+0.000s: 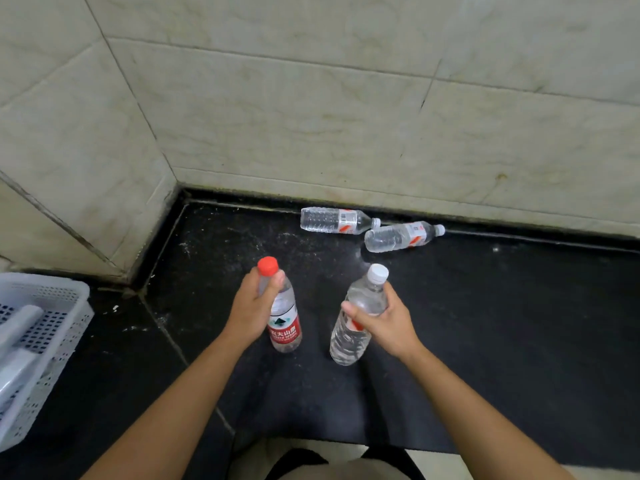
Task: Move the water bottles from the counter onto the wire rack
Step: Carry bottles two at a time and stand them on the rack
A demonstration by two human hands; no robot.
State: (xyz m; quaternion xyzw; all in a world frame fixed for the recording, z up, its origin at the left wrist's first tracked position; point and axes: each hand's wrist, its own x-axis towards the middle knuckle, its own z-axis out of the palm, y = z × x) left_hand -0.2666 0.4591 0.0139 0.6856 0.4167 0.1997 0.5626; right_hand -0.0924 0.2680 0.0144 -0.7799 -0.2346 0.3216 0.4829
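My left hand [252,308] grips the neck of a clear bottle with a red cap and red label [284,323], held upright over the black counter [502,323]. My right hand [384,322] grips a white-capped clear bottle [349,334] around its upper body, tilted slightly. Two more white-capped bottles lie on their sides by the back wall: one [332,220] to the left, the other [398,237] just right of it. No wire rack is in view.
A white perforated plastic basket [52,306] holding pale items sits at the left edge of the counter. Tiled walls form a corner behind and to the left. The counter's front edge runs along the bottom of the view.
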